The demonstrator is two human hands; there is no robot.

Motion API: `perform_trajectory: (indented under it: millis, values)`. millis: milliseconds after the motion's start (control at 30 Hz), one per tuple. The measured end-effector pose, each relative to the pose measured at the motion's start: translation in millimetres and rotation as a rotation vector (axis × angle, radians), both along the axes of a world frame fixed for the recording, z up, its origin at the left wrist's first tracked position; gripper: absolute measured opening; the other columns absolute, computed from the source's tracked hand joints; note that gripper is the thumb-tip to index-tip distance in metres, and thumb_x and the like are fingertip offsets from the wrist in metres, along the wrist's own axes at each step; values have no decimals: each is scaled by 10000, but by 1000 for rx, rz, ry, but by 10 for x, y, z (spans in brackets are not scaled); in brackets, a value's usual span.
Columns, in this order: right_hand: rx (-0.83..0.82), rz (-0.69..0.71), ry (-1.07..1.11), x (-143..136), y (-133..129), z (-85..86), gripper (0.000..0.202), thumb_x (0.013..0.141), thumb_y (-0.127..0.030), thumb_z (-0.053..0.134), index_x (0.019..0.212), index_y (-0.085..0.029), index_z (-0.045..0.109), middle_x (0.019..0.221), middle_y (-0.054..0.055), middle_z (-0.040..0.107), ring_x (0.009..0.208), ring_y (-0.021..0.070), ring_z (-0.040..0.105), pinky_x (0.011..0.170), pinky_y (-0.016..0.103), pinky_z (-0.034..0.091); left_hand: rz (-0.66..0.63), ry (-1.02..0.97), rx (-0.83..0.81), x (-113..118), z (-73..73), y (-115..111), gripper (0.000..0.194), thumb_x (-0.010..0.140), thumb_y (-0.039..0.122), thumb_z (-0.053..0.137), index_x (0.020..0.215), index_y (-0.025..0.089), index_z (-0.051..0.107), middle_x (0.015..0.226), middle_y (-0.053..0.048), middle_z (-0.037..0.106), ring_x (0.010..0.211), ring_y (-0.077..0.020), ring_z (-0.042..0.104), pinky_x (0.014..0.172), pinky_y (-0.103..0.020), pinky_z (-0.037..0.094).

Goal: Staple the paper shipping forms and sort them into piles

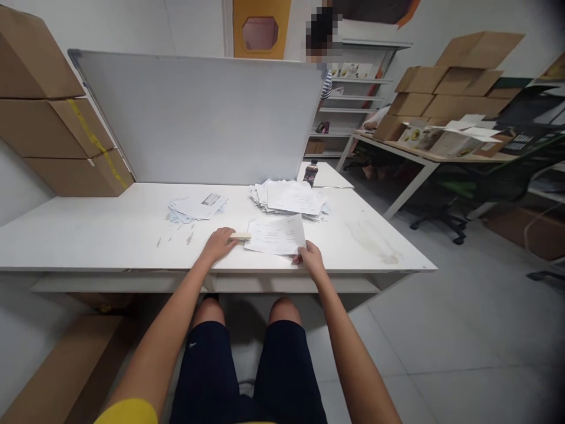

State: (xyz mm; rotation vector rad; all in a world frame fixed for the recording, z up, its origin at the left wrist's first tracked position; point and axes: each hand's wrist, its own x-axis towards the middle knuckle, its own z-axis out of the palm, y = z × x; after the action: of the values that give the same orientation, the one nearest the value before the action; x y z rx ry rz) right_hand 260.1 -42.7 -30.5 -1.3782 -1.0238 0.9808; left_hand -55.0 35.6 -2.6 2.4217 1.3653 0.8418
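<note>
My left hand point(219, 244) is closed on a short pale wooden strip point(239, 236), whose right end meets the left edge of a printed sheet point(276, 235). The lower right corner of that sheet is pinched in my right hand point(310, 259). Behind the sheet lies a thick, uneven stack of papers point(291, 196). A smaller spread pile of bluish-white papers point(196, 208) rests further left on the white table point(110, 235).
A whiteboard point(198, 118) stands along the table's back edge, with cardboard boxes point(83, 129) at its left. A dark bottle point(311, 173) is behind the stack. Beyond are a person point(326, 82), shelves, and another table point(406, 147) bearing boxes.
</note>
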Motion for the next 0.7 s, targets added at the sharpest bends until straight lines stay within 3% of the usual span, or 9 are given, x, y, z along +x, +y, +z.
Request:
perform_trajectory:
  millis: [100,500,700]
  values:
    - [-34,34,24,74,-38,45,133,604,-294,503,718,-226,497,400,-28,531,387,160,521,429,262,421,11,-30,-10,-13,0,39,241,810,383,611,970,203,625,1030,-118,630,1021,-308,560,906,-398,408]
    - [-82,90,16,29,-132,144,133,578,-309,491,679,-223,490,375,-40,491,387,134,462,427,238,372,36,-6,-15,-46,-11,85,181,842,343,583,941,192,590,992,-110,604,977,-302,534,836,-388,414]
    - [-110,112,7,20,-157,167,138,584,-311,482,689,-222,471,385,-59,469,397,124,453,452,235,391,90,169,18,-30,12,68,215,907,379,512,988,186,563,1040,-105,599,995,-279,531,836,-378,436]
